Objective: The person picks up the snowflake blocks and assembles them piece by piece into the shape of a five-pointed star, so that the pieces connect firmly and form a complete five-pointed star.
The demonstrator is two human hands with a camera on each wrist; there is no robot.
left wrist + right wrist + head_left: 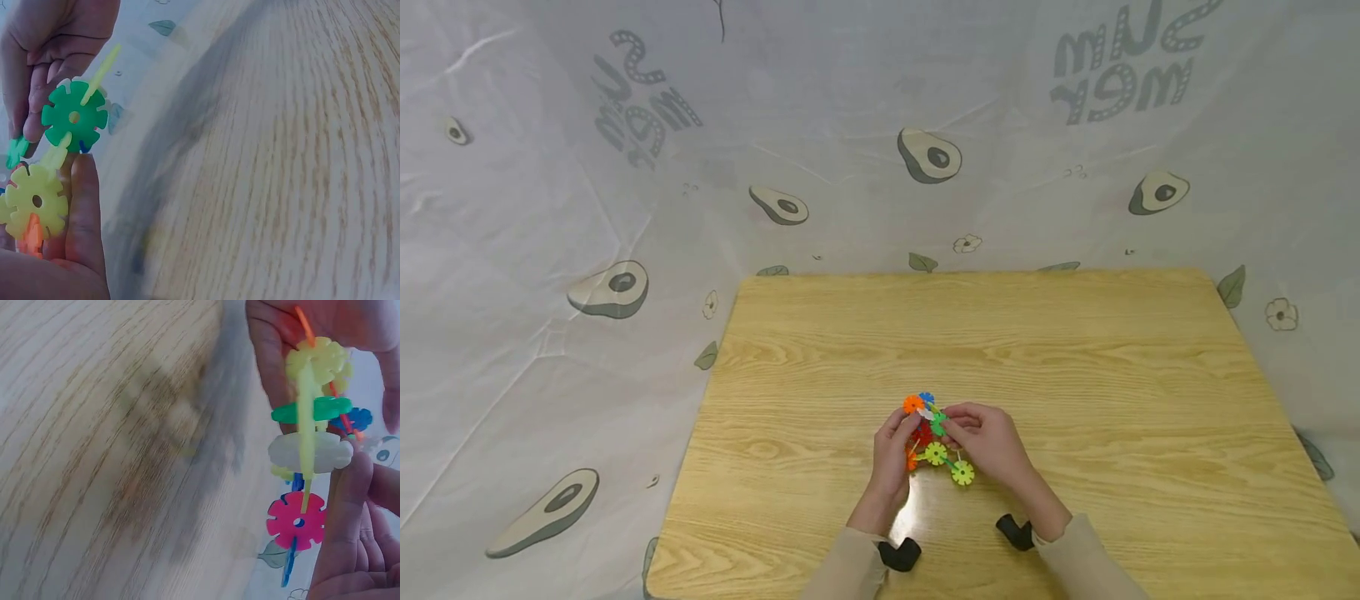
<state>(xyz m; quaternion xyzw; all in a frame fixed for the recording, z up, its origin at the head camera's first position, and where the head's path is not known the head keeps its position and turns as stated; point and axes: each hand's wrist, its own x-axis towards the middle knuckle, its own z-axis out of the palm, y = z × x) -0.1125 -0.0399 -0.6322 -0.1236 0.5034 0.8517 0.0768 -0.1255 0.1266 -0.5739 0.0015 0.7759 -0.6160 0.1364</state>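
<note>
A linked cluster of notched plastic snowflake discs hangs between the two hands, above the table. My left hand point(891, 458) grips the cluster from the left, near an orange disc point(913, 404) and a red disc point(922, 434). On the other side my right hand point(996, 446) pinches a green disc point(938, 424) between thumb and fingers. Yellow discs point(936, 453) form the lower part, and a blue disc point(927, 398) sits at the top. The right wrist view shows a pink disc point(297, 521) and a white disc point(310, 452) in the cluster. Fingers hide some joints.
The wood-grain table point(1037, 358) lies under both hands. A pale curtain point(850, 108) printed with avocados hangs behind and beside it. Black straps point(901, 554) show at the wrists, by the beige sleeves point(848, 573).
</note>
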